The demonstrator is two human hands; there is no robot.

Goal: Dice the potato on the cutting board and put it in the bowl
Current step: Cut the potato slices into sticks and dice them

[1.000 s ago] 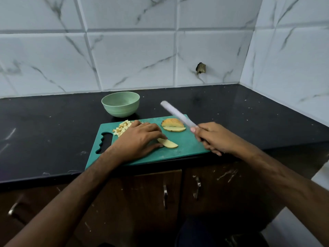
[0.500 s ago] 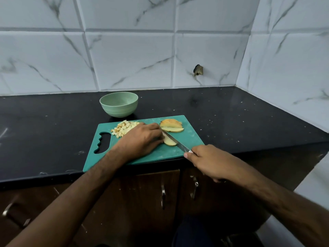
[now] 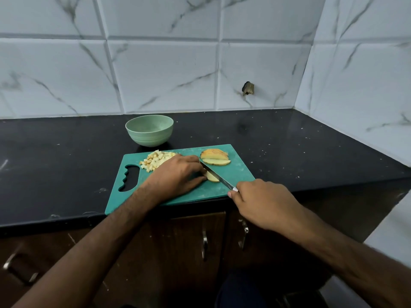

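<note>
left hand (image 3: 175,176) pinning potato slice (image 3: 212,177), right hand (image 3: 262,204) gripping knife (image 3: 216,175) (blade on slice)

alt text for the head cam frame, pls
On a green cutting board, the left hand holds a potato slice while the right hand cuts it with a knife. Diced potato, more slices and a green bowl sit behind.

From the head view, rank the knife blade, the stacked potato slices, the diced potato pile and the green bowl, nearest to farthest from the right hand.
Measured from the right hand:
1. Knife blade, just ahead-left of it, over the board.
2. Stacked potato slices, at the board's far right.
3. Diced potato pile, far left on the board.
4. Green bowl, behind the board on the counter.
</note>
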